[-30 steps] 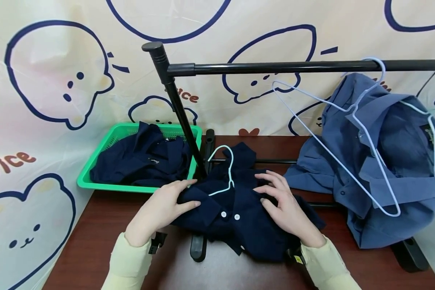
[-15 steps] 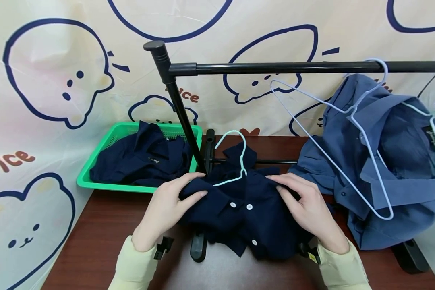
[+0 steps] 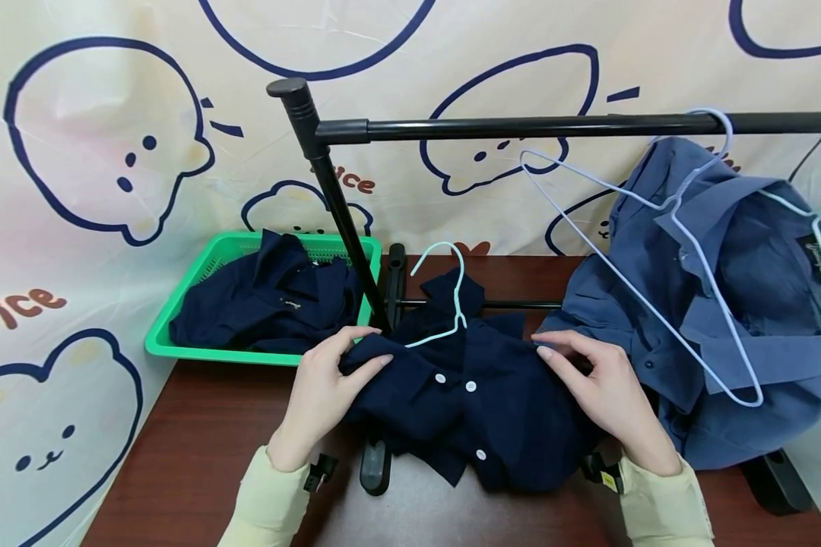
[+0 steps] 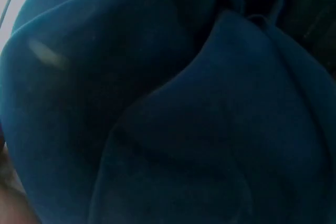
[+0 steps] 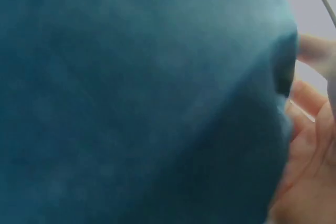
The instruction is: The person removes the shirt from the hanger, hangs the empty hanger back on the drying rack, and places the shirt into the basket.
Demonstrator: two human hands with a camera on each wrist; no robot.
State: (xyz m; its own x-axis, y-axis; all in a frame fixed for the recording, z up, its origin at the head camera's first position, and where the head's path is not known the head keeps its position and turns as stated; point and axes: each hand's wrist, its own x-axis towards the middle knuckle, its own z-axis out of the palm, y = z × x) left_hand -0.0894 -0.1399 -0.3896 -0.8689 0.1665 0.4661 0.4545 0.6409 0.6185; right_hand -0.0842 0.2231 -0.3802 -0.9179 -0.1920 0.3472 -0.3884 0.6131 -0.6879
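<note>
A navy shirt (image 3: 513, 414) with white buttons is held up over the table's front part. Out of its neck rises the hook of a mint-green hanger (image 3: 458, 292); the hanger's lower part is hidden inside the cloth. My left hand (image 3: 321, 384) pinches the shirt's left shoulder between thumb and fingers. At the other shoulder, my right hand (image 3: 605, 380) pinches the fabric likewise. Dark blue cloth nearly fills the left wrist view, and in the right wrist view my right hand (image 5: 310, 156) shows at the cloth's edge.
A black clothes rack (image 3: 492, 129) stands over the table (image 3: 198, 433). On its bar, to the right, hang a lilac hanger (image 3: 698, 258) and a blue-grey shirt (image 3: 646, 327). Behind my left hand sits a green basket (image 3: 178, 323) holding another navy garment (image 3: 267, 304).
Both hands have taken hold of the shirt's shoulders, the right hand moving outward to the right. The shirt's shoulders and the hanger hook have risen and shifted slightly right.
</note>
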